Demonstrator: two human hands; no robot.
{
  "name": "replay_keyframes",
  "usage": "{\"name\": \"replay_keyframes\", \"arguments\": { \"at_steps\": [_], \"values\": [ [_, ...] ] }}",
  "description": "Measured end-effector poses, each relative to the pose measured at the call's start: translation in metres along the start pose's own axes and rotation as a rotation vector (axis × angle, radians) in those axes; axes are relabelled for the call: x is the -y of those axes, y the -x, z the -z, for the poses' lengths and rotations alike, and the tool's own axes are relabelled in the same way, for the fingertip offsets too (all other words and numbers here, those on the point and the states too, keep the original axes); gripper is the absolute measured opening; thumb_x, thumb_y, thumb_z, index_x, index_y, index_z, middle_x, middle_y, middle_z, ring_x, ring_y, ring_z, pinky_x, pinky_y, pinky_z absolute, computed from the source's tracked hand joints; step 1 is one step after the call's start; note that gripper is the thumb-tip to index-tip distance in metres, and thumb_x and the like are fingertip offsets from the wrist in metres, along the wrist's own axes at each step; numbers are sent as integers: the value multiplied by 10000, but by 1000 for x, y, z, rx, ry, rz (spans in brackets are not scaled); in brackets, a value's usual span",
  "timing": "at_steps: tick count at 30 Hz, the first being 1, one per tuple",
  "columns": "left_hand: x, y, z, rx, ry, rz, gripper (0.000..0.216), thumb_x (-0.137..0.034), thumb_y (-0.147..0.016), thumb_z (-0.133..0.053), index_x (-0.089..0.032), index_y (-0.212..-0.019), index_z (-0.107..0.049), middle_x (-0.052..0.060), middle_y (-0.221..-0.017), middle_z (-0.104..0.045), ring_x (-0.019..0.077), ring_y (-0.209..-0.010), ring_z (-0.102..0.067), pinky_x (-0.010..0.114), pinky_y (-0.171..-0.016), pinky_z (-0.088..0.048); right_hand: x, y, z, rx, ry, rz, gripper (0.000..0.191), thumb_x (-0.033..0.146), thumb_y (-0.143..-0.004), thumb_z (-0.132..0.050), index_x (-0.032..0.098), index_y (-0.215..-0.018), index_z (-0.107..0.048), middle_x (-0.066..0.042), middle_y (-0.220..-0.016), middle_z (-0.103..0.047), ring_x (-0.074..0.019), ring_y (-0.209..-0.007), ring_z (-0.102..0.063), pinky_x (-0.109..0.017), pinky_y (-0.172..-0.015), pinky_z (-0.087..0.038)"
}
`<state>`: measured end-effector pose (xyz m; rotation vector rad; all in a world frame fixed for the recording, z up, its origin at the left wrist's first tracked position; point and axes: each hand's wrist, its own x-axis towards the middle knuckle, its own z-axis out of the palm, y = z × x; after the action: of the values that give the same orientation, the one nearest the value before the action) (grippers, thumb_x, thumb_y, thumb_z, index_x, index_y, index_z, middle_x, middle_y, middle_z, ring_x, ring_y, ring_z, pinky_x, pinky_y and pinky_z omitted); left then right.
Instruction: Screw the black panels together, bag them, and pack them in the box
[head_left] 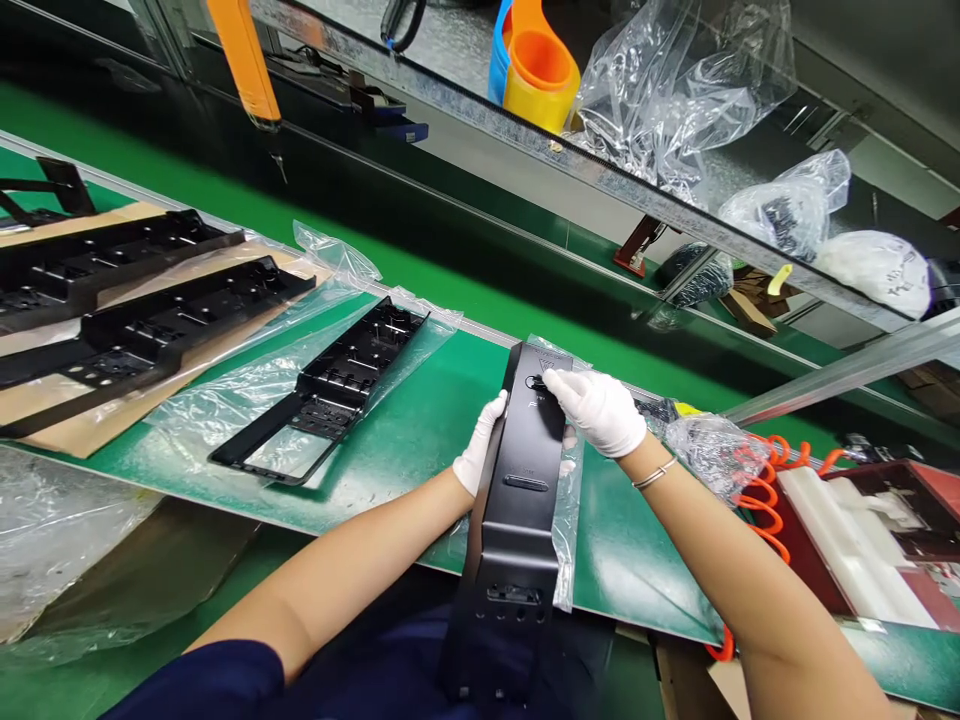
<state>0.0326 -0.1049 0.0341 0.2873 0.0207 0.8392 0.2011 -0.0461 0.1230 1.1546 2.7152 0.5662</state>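
Long black panel [517, 500], matte moulded plastic, centre frame; near end cut off behind a dark sleeve, embossed marks illegible. Left hand [480, 445], white glove, grips its left edge, fingertips hidden behind. Right hand [596, 408], gloved, fingers together pressing the top face. Clear film bag [570, 520] underneath, on green bench [420, 420].

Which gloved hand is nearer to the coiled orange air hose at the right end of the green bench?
Right. The right hand rests on top of the long black plastic panel, on the side toward the coiled orange air hose; the left hand grips the panel's far edge.
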Motion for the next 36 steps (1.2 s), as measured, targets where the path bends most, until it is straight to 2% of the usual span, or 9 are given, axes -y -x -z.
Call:
{"name": "replay_keyframes", "arguments": {
  "at_steps": [8, 13, 18, 25, 28, 30, 33, 34, 36],
  "values": [
    [0, -1, 9, 34, 23, 5, 724, -715, -955, -430, -144, -1295, -718, 163, -1089, -794, 367, -1036, -746, 551, -1003, -545, 6, -5, 2, 113, 74, -115, 490, 238, -1043, -317, 175, -1498, -486, -112, -1248, -574, -38, -927, -525, -186, -696, -126],
    [-2, 0, 11, 9, 66, -30, 662, -685, -973, -444, -161, -1254, -735, 150, -1114, -802, 400, -1180, -713, 608, -1080, -499, 9, -9, 11, 192, 61, -55, 522, 255, -1013, -426, 196, -1530, -478, -107, -1420, -484, -99, -1070, -568, -170, -739, -245],
    [-4, 0, 16, 12, 83, -29, 709, -709, -950, -470, -158, -1336, -693, 173, -1196, -786, 415, -1187, -710, 631, -1094, -480, 11, -9, 13, 184, -24, -61, 552, 223, -981, -479, 230, -1530, -531, -48, -1469, -455, -91, -1078, -523, -222, -725, -121],
    [1, -4, 13, -105, 95, -63, 556, -574, -981, -516, -120, -1214, -736, 147, -1054, -820, 318, -884, -782, 507, -982, -572, 29, 2, 6, 41, -248, -292, 419, 375, -1027, -431, 205, -1291, -708, -38, -1175, -604, -35, -875, -394, -263, -727, -56],
    [2, -1, 2, -162, 93, -79, 469, -517, -977, -562, -119, -1128, -758, 122, -1051, -826, 266, -919, -785, 401, -990, -582, 31, -2, 5, -27, -365, -402, 426, 493, -1040, -447, 232, -1125, -772, 10, -1195, -613, -31, -944, -440, -226, -751, -170],
    [2, 2, -4, -213, 80, -96, 425, -488, -966, -593, -129, -1121, -761, 97, -1070, -827, 242, -977, -781, 359, -1014, -573, 31, -9, 4, -62, -427, -457, 415, 497, -1027, -487, 209, -1013, -785, 17, -1188, -617, -34, -1065, -495, -189, -890, -323],
    [2, 5, -6, -237, 16, -61, 514, -569, -961, -559, -135, -1148, -764, 106, -1089, -821, 276, -1005, -778, 406, -1004, -586, 30, -19, 5, -203, -743, -653, 384, 453, -891, -700, 148, -1123, -731, -4, -1347, -553, -58, -1303, -496, -195, -1198, -393],
    [1, 6, -5, -215, -6, -45, 566, -612, -957, -535, -137, -1162, -764, 117, -1102, -817, 287, -996, -779, 418, -975, -598, 30, -20, 6, -229, -939, -720, 532, 460, -826, -762, 140, -1242, -679, -29, -1401, -519, -66, -1314, -508, -196, -1193, -434],
    [2, 7, 0, -148, -47, -24, 655, -682, -936, -514, -129, -1188, -759, 142, -1113, -808, 296, -955, -780, 416, -897, -620, 30, -21, 8, -108, -1370, -753, 867, 595, -721, -810, 118, -1399, -555, -94, -1340, -551, -76, -1106, -604, -187, -942, -546]
  ]
}}
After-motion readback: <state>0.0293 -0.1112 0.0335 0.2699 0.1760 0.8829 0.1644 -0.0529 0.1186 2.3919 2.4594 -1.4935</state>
